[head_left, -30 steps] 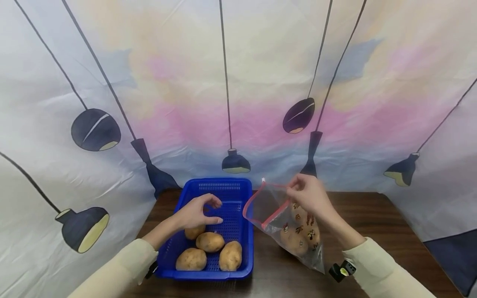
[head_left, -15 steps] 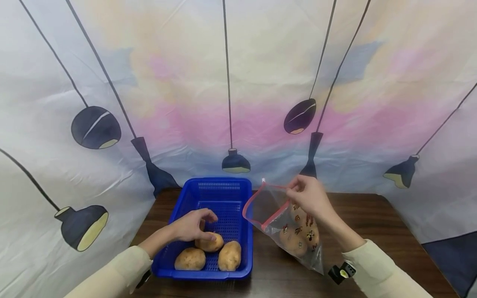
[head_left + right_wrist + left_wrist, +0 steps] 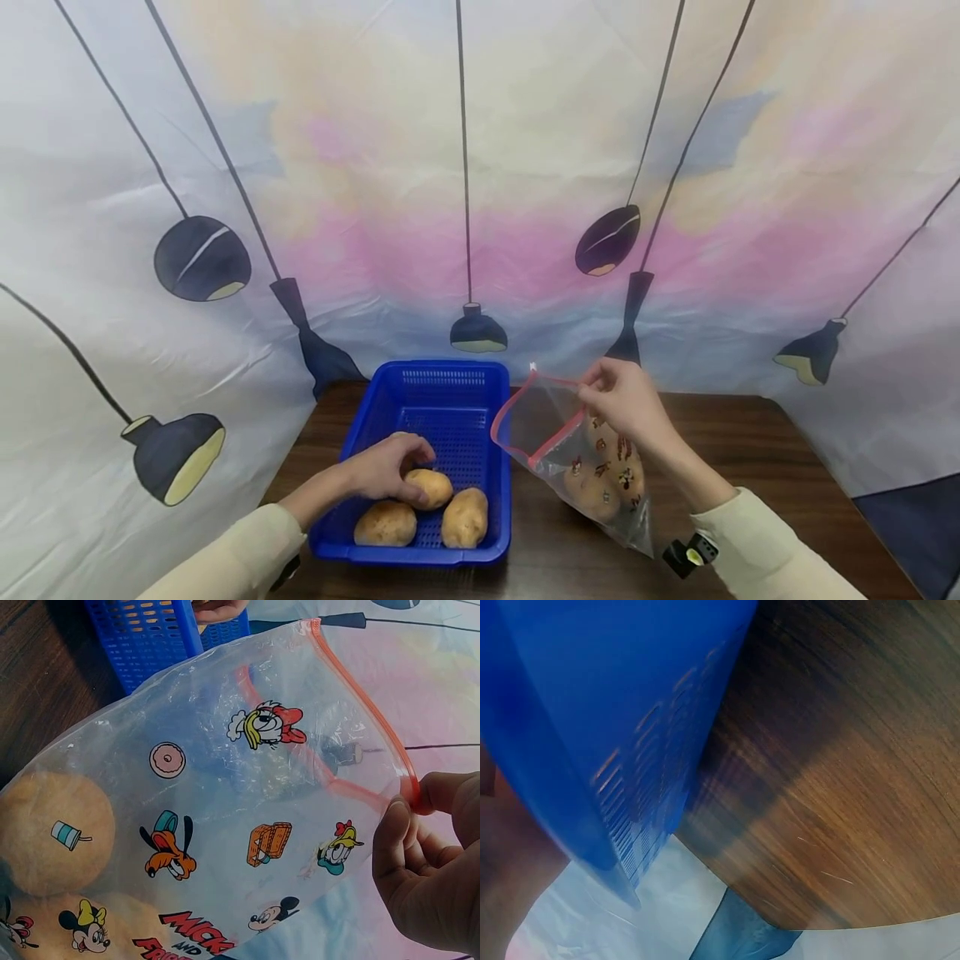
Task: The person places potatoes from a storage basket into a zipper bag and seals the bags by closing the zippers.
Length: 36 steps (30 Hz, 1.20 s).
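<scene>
Inside the blue plastic basket (image 3: 501, 467), my left hand (image 3: 384, 468) reaches down over the potatoes with fingers bent. Its thumb overlaps the left end of a middle potato (image 3: 433, 489); whether the fingers grip anything beneath the palm is hidden. Two more potatoes lie nearer, one at front left (image 3: 386, 523) and one at front right (image 3: 465, 518). My right hand (image 3: 626, 402) pinches the red-edged rim of a clear zip bag (image 3: 202, 787) printed with cartoon figures. The bag's mouth gapes toward the basket, and several potatoes (image 3: 56, 832) sit low in it.
Basket and bag stand side by side on a dark wood table (image 3: 720, 467). Behind the table hangs a cloth backdrop (image 3: 375, 233) printed with lamps. In the left wrist view, the basket's slotted wall (image 3: 630, 772) rises beside the table's edge.
My left hand has lowered into the basket and covers a potato at the rear that showed partly before. My right hand keeps holding the bag in place.
</scene>
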### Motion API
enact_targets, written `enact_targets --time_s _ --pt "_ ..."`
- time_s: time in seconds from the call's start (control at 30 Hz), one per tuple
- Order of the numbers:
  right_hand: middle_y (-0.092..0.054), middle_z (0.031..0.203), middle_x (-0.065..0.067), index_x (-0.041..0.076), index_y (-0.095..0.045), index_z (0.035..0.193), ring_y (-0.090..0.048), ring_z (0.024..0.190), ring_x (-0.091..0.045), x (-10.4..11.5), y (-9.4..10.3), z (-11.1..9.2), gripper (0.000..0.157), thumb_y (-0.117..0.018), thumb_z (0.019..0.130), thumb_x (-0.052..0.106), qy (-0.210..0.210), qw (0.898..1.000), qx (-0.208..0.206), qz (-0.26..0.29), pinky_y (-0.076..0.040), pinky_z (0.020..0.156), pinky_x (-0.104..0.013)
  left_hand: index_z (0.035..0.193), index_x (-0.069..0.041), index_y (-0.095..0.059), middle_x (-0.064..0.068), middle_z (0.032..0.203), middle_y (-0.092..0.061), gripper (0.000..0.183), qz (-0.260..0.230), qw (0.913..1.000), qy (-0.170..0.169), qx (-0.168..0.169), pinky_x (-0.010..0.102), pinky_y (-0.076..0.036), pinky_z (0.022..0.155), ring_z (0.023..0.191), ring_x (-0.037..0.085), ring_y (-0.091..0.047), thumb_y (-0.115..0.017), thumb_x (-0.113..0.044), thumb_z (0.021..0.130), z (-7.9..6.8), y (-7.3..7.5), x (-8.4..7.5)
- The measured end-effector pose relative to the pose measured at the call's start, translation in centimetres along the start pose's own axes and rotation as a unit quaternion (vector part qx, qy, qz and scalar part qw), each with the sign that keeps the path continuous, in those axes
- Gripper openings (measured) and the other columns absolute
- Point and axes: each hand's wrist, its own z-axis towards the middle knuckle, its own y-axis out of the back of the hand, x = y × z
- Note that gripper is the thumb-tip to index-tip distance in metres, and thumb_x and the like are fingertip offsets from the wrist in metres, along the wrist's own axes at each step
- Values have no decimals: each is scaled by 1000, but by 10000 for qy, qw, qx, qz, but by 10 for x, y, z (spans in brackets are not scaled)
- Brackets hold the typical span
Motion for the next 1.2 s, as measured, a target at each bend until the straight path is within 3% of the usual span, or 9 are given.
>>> enact_targets --time_s 0.47,0.8,1.0,1.2 --pt "-70 75 -7 0 -73 99 -69 61 -25 -1 3 -2 8 -69 95 6 -10 9998 58 168 -60 56 -41 111 -17 -70 -9 106 -64 38 478 9986 -244 11 34 -51 89 104 15 -58 -92 -20 81 1 -8 0" --pt "-69 73 -10 -1 -72 103 -68 62 -28 -9 7 -3 9 -68 97 5 24 9992 222 333 -60 57 -42 112 -18 -70 -9 107 -65 38 526 9983 -241 -68 32 -51 86 101 13 -58 -93 -22 82 2 -9 -2" --pt "-70 74 -10 1 -73 101 -68 62 -27 -9 8 -3 7 -68 98 6 47 9993 197 308 -60 57 -41 115 -17 -71 -9 109 -66 38 579 9975 -366 -186 32 -52 85 102 14 -59 -92 -25 84 4 -3 -7" --pt "-69 74 -10 1 -73 101 -68 62 -27 -8 9 -3 7 -69 98 5 60 9990 200 395 -60 56 -40 120 -15 -70 -4 115 -67 40 360 9982 -379 -291 34 -56 83 104 16 -64 -89 -24 87 7 12 -19"
